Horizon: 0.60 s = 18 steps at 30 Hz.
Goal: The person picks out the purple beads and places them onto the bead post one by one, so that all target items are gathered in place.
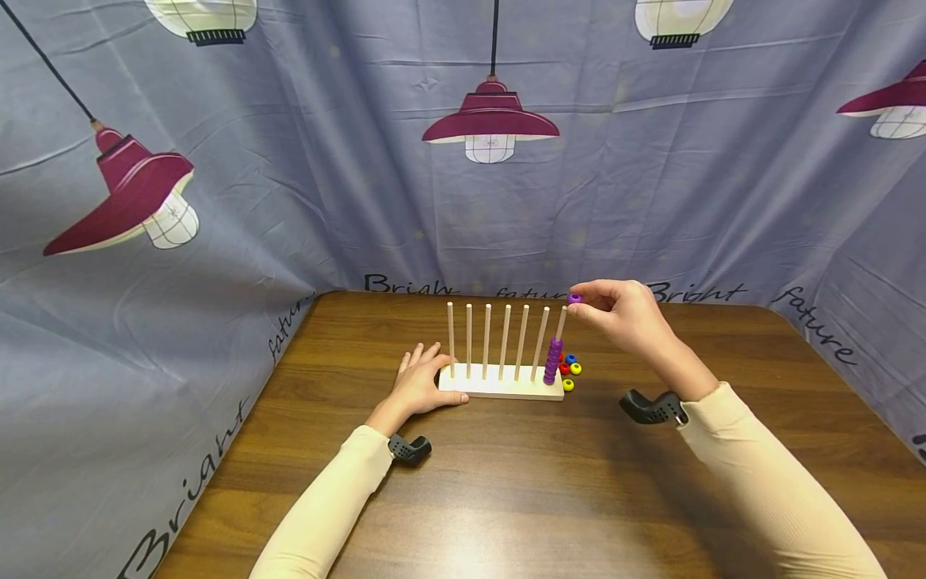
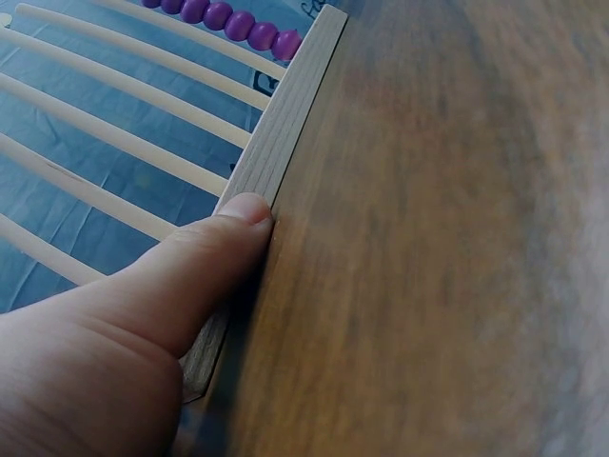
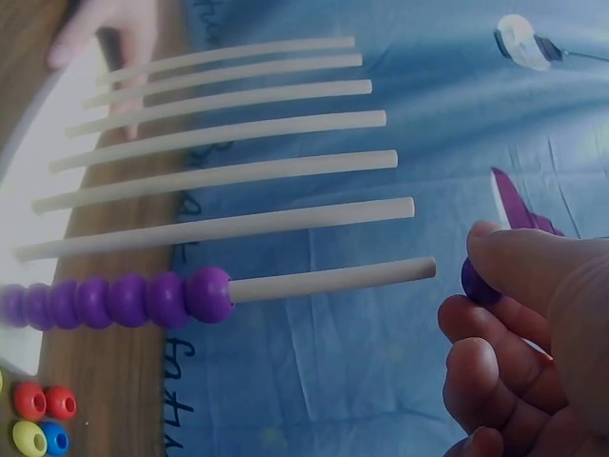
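Note:
A pale wooden pegboard with several upright pegs stands on the table. Its rightmost peg carries a stack of purple beads, and the upper part of that peg is bare. Another purple bead is pinched between thumb and fingers of my right hand, just off the tip of that peg. My left hand grips the left end of the base, with the thumb along the front edge and the other fingers behind it.
Loose red, blue and yellow beads, among them a yellow bead and a blue bead, lie on the table beside the base's right end. A grey printed curtain hangs behind the wooden table.

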Tool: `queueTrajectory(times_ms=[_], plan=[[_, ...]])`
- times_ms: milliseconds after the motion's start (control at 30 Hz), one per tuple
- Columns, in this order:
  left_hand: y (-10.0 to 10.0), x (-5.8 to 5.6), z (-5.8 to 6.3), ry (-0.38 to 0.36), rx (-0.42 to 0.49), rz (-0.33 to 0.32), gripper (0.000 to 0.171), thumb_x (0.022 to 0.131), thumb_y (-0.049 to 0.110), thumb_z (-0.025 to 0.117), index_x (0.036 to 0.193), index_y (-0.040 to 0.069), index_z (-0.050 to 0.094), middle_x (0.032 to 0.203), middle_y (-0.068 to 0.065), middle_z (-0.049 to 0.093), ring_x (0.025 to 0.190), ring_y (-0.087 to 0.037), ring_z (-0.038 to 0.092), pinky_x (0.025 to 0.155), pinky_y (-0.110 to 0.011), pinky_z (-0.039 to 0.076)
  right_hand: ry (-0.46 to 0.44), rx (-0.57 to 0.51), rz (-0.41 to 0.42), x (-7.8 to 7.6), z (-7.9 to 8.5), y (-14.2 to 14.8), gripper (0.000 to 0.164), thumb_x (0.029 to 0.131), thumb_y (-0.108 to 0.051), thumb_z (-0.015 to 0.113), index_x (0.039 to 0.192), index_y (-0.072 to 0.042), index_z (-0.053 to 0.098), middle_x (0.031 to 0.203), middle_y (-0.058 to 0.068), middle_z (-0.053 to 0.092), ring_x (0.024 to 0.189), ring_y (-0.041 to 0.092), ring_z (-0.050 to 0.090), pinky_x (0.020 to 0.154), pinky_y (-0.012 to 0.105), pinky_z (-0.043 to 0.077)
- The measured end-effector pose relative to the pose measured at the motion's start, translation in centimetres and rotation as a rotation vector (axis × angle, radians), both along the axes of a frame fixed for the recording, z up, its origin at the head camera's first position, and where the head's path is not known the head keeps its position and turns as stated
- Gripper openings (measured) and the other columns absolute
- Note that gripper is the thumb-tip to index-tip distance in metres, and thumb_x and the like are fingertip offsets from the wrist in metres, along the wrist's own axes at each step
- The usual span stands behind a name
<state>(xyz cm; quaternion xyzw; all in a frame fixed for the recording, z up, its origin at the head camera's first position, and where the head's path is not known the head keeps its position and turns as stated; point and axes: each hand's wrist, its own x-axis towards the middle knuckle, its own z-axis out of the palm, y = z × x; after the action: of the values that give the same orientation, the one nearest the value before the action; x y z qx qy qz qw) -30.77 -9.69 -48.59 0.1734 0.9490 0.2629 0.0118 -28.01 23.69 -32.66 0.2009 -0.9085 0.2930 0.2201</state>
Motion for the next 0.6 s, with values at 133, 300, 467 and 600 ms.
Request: queueTrajectory(times_ms=[133,300,467,600], plan=[[-0.03,0.07,-0.03,0.0,0.002,0.003,0.077,0.077,0.054,0.083,0.14,0.015,0.061,0.164,-0.018,0.035,0.158,-0.044,0.017,0.129,-0.06,0.009,-0.013,0.008,0.002,-0.13,0.16,-0.22,0.022,0.087,-0.019,0.081,0.105,-0.006,0.079,0.081,0.008,0.078,0.06,0.002,0.051,0.056,0.021,0.04],[-0.04,0.05,-0.08,0.006,0.004,0.003,0.076,0.077,0.054,0.083,0.139,0.016,0.061,0.164,-0.018,0.036,0.157,-0.045,0.018,0.128,-0.06,0.009,-0.041,0.019,-0.001,-0.28,0.29,-0.44,0.022,0.088,-0.019,0.08,0.107,-0.007,0.079,0.085,0.008,0.078,0.062,0.004,0.053,0.057,0.022,0.041],[-0.04,0.0,-0.13,0.01,0.002,0.002,0.076,0.077,0.054,0.083,0.139,0.016,0.061,0.164,-0.018,0.036,0.157,-0.045,0.018,0.128,-0.06,0.009,-0.073,0.029,-0.008,-0.36,0.41,-0.63,0.022,0.089,-0.019,0.08,0.108,-0.008,0.079,0.09,0.009,0.079,0.064,0.006,0.057,0.059,0.023,0.043],[0.0,-0.01,-0.11,0.013,-0.007,0.003,0.077,0.077,0.055,0.083,0.139,0.015,0.061,0.164,-0.018,0.036,0.157,-0.045,0.018,0.128,-0.06,0.009,-0.09,0.028,-0.013,-0.32,0.54,-0.63,0.023,0.089,-0.02,0.079,0.109,-0.009,0.079,0.091,0.01,0.079,0.065,0.005,0.058,0.059,0.022,0.043]])
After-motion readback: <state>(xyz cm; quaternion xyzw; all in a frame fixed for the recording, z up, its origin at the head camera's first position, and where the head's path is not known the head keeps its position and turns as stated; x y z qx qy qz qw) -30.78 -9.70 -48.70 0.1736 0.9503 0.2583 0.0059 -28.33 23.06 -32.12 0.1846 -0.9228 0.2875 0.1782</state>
